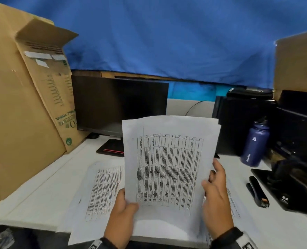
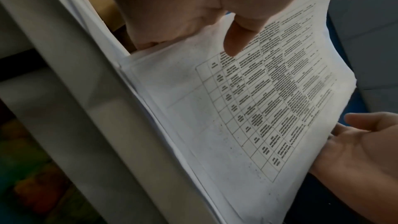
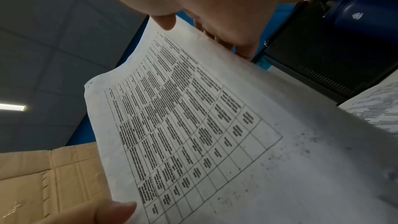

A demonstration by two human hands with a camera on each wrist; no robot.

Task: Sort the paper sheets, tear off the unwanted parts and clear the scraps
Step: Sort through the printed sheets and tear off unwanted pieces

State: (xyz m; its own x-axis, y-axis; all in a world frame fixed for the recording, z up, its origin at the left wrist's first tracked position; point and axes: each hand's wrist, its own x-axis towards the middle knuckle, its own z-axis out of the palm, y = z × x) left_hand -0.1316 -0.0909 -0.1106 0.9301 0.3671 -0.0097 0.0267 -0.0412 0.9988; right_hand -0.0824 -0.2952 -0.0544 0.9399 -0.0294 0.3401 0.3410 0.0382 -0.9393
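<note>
White desk (image 1: 41,186), blue backdrop (image 1: 167,42), both hands holding sheets (image 1: 169,159)

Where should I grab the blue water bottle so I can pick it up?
Probably around the middle of the blue water bottle, coming from the front left. It stands nearly upright on the desk with its round side bare there, while black equipment crowds it behind and to the right.

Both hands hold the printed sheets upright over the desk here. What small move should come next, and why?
Probably peel the front sheet off with the right hand and lay it on the sheet already on the desk. The left hand pinches the bottom corner, the right holds the side edge, where more sheets show behind, and no tear shows yet, so sorting seems unfinished.
</note>
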